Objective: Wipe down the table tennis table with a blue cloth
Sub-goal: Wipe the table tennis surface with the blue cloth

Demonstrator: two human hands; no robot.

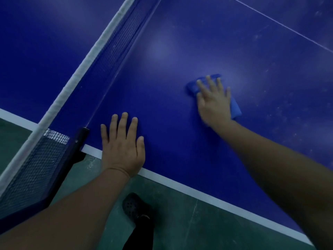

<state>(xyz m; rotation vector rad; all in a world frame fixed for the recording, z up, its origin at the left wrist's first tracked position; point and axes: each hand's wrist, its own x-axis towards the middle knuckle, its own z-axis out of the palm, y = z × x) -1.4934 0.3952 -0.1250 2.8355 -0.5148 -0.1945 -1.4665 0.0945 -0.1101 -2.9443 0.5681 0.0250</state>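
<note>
Head view shows my right hand [213,101] pressing the blue cloth [235,107] flat-fingered onto the counter [171,87] mid-surface to wipe, while my left hand [122,147], spread open beside the net [115,40], apparently braces my reach.

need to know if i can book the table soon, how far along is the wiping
Partly done, by the look of it. The stretch of the dark blue table tennis table beside the white-topped mesh net looks clean. In hand: the right hand presses the folded blue cloth flat mid-table, while the left hand rests at the edge. Left: pale dusty smudges remain on the right side.
</note>
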